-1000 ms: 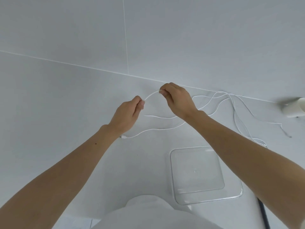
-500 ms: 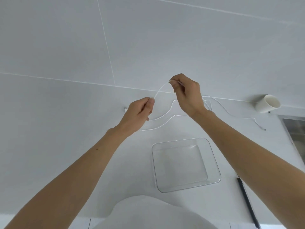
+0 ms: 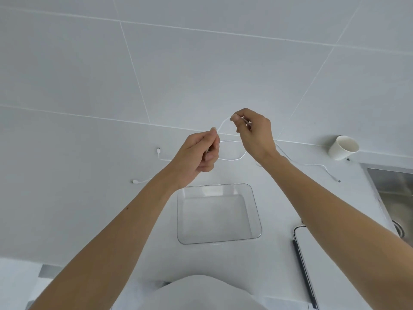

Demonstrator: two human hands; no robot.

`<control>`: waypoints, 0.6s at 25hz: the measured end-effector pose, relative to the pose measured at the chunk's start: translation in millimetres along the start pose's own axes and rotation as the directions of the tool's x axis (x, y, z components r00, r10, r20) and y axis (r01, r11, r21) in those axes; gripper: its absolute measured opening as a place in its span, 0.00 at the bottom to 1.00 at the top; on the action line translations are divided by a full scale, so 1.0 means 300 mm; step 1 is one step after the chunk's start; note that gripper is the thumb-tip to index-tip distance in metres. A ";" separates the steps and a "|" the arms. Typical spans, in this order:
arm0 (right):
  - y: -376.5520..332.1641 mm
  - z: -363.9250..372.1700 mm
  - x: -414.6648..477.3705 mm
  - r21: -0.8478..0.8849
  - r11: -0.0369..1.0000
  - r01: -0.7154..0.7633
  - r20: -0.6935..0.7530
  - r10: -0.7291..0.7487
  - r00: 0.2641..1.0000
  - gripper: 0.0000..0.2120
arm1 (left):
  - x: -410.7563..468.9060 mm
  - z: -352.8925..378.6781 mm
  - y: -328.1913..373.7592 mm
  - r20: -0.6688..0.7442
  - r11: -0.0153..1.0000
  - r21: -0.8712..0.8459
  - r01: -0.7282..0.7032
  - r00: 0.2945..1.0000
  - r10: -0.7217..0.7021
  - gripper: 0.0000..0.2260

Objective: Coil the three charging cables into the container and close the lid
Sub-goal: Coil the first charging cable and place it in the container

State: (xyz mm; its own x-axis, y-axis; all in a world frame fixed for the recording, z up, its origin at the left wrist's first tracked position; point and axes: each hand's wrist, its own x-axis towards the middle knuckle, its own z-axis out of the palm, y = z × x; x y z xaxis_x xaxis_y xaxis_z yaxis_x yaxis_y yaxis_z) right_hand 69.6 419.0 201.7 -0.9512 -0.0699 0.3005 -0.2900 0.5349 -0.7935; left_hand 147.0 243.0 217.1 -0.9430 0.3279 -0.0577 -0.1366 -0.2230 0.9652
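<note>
My left hand and my right hand are raised above the white counter, each pinching a thin white charging cable that arcs between them. More white cable loops on the counter behind the hands. Two plugs lie at the left, and another cable end trails to the right. A clear, empty container sits on the counter below my hands. Its lid lies to the right, partly hidden by my right forearm.
A white paper cup lies on its side at the back right by the tiled wall. A steel sink is at the far right. The counter's front edge runs near my body.
My head has tilted up, so the container and the hands sit lower in view. The hands have come closer together with the cable arc between them, and two plugs now show at the left.
</note>
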 end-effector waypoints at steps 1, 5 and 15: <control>0.007 -0.020 -0.007 -0.002 1.000 -0.003 0.018 0.003 1.000 0.11 | -0.005 0.028 0.005 0.004 1.000 -0.027 0.000 1.000 0.000 0.18; 0.024 -0.076 -0.028 -0.028 1.000 -0.010 0.088 0.013 0.996 0.11 | -0.028 0.111 0.025 0.037 0.996 -0.089 -0.018 0.999 0.022 0.17; -0.006 -0.042 -0.105 -0.096 0.994 0.051 0.245 -0.026 0.969 0.10 | -0.028 0.074 0.102 0.050 0.962 -0.222 -0.159 0.984 0.174 0.12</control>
State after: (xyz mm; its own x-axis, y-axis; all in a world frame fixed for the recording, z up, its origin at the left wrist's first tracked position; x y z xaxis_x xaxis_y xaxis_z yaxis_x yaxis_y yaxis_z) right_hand 101.4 431.0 200.4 -0.9401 -0.2879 0.1825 -0.3268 0.6088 -0.7229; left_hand 157.5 253.9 252.8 -0.9361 0.3293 0.1234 -0.0494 -0.4706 0.8810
